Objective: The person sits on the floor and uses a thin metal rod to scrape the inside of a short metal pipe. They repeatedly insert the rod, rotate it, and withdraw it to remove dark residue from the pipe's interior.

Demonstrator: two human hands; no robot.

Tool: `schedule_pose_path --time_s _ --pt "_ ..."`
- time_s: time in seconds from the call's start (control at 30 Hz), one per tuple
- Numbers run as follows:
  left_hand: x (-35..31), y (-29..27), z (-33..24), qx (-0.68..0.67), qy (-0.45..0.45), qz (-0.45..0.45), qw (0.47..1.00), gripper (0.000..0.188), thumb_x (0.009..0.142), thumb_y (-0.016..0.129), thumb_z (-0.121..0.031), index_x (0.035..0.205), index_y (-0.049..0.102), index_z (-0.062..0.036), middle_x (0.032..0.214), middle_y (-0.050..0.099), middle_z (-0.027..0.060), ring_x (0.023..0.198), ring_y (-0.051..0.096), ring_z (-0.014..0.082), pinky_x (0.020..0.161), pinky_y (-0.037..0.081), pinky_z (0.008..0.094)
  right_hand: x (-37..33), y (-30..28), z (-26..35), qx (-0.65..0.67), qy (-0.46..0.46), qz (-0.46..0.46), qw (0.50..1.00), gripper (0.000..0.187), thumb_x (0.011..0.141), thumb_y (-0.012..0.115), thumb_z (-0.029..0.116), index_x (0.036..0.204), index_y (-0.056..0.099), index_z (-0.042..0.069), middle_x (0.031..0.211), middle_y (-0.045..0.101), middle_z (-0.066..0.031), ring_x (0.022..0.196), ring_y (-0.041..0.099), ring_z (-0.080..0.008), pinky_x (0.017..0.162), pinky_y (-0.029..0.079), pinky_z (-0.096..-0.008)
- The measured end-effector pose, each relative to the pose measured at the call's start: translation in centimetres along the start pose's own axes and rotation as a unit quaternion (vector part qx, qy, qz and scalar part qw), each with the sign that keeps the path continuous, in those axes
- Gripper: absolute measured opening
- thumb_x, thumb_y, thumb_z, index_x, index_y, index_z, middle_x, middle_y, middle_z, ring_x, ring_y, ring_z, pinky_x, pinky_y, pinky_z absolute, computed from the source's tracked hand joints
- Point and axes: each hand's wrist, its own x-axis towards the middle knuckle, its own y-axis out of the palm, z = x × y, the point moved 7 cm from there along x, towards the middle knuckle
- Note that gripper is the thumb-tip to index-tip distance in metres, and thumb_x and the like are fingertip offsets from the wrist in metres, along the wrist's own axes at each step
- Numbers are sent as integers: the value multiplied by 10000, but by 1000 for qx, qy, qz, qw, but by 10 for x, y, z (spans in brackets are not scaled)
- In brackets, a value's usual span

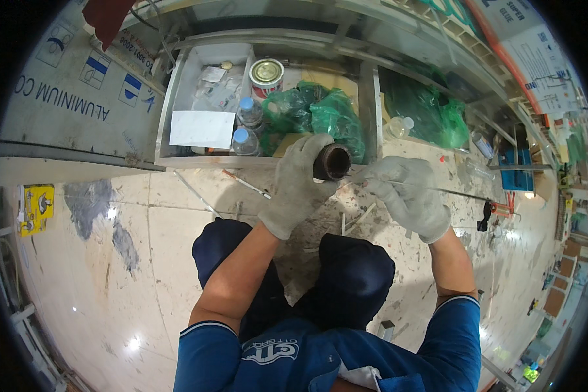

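Note:
My left hand [294,186], in a pale grey work glove, wraps round a small dark-brown, round-mouthed can [337,163]. The can is tilted, its rusty-looking opening turned to the right; what it holds inside is not clear. My right hand [408,195], gloved alike, is pinched closed just right of the can's mouth. A long thin rod [460,194] runs across its fingers and sticks out to the right. Its left end comes close to the can, but I cannot tell whether they touch. Both hands are above my knees, in front of an open drawer [209,161].
In the drawer are a paint tin [266,73], blue-capped bottles [247,140], white card [201,129] and green plastic bags [336,117]. Thin strips [247,183] lie on the stained tile floor [170,255]. Orange-handled tools [502,209] and a blue crate [517,171] are at right.

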Motion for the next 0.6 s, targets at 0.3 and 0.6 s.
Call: schedule_pose_path --time_s 0.3,0.6 --pt "-1 -1 2 -45 1 -3 999 650 667 893 -91 1251 607 -65 1169 678 160 1083 671 351 927 551 416 8 -7 3 -97 -74 -44 992 162 982 652 127 969 775 22 918 757 -142 778 731 -254 691 573 -332" --pt "-2 7 4 -58 -11 9 998 674 669 906 -93 1272 607 -51 1184 681 154 1093 678 325 946 548 397 7 -1 -6 -10 -24 -24 999 118 937 657 68 935 775 61 963 763 -123 871 742 -312 713 593 -373"
